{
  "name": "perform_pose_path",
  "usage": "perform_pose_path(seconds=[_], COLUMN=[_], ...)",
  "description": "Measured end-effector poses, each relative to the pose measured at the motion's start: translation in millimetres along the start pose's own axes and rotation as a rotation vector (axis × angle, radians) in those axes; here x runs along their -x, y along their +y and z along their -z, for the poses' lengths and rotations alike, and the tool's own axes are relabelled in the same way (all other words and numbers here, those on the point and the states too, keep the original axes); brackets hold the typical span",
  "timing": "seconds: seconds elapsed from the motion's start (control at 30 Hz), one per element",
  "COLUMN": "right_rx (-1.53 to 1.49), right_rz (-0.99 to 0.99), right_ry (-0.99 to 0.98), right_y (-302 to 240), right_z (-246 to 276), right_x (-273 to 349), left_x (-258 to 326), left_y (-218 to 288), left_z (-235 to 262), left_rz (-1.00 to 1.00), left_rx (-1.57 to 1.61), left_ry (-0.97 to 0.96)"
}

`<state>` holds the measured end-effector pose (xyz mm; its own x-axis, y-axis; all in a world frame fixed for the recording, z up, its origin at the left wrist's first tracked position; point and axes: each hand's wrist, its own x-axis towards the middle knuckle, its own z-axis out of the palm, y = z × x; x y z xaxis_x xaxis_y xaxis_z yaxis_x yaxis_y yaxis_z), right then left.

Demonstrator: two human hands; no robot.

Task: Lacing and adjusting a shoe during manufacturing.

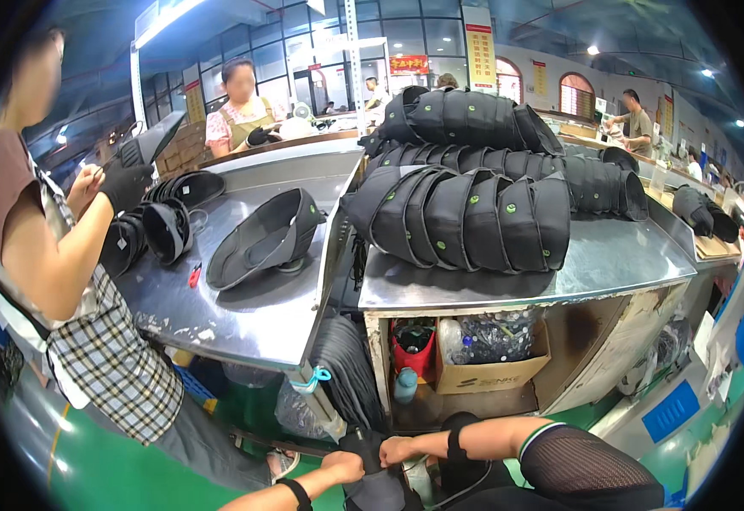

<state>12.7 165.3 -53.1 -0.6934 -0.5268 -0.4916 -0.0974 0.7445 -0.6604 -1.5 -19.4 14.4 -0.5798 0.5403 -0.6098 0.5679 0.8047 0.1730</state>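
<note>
- While a co-worker (104, 341) in a checked apron stands at far left, their black-gloved hand (125, 186) is up beside a dark piece (152, 140).
- Nested black shells (166, 232) lie on the metal table (244, 328), a small red tool (195, 274) near them.
- Right of that tool, a single black shell (263, 243) rests hollow side up.
- Low in front of me, my left hand (344, 465) is clenched on the left edge of a black piece (376, 491).
- That piece sits between my two hands — below the tables, close to my body.
- My right hand (397, 450) grasps its right edge, slightly farther up.
- Beyond, a red bag (412, 341), a blue bottle (405, 386) and a cardboard box (495, 372) fill a shelf — stacked black shells (466, 217) above.
</note>
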Motion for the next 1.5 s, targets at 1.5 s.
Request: perform_pose_path(seconds=[1.5], right_rx=[-0.654], right_rz=[0.485], right_ry=[0.668], right_y=[-55], right_z=[-32], right_x=[50], left_x=[8], left_y=[-14], left_z=[14], left_rz=[-0.155], left_rx=[-0.159], left_ry=[-0.101])
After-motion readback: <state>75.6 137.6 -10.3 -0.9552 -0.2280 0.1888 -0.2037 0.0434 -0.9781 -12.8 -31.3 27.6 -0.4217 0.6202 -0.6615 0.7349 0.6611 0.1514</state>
